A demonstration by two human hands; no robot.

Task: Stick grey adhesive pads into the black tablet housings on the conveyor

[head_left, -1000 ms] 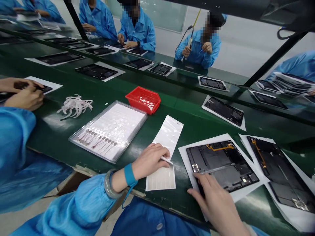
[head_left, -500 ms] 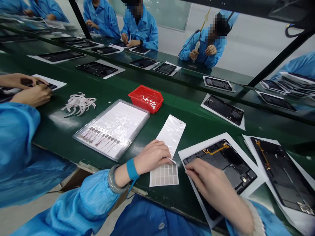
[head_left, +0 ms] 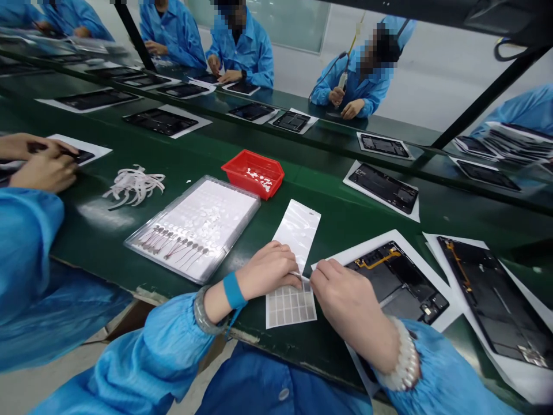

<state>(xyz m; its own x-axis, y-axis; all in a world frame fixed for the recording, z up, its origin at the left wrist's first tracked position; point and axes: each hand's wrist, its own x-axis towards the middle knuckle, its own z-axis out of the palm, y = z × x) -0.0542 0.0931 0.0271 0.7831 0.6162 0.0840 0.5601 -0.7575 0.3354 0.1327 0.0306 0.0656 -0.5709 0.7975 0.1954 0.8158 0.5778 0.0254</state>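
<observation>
A long, dark green table [head_left: 259, 230] crosses the frame. At lower right, a flat black rectangular panel with an orange ribbon strip [head_left: 406, 282] lies on white paper [head_left: 447, 316]. A clear plastic, shallow rectangular tray [head_left: 224, 202] sits left of centre. The right hand [head_left: 345, 294], partly over the panel, has its fingertips drawn together at the right edge of a white rectangular sheet with a printed-looking grid [head_left: 289, 311]; whether they grip anything cannot be told. The left hand [head_left: 276, 268] pinches the sheet near its middle, at lower centre. A red plastic open bin [head_left: 237, 177] stands just beside the tray, above centre. Curled white thin strips [head_left: 136, 184] lie at left.
</observation>
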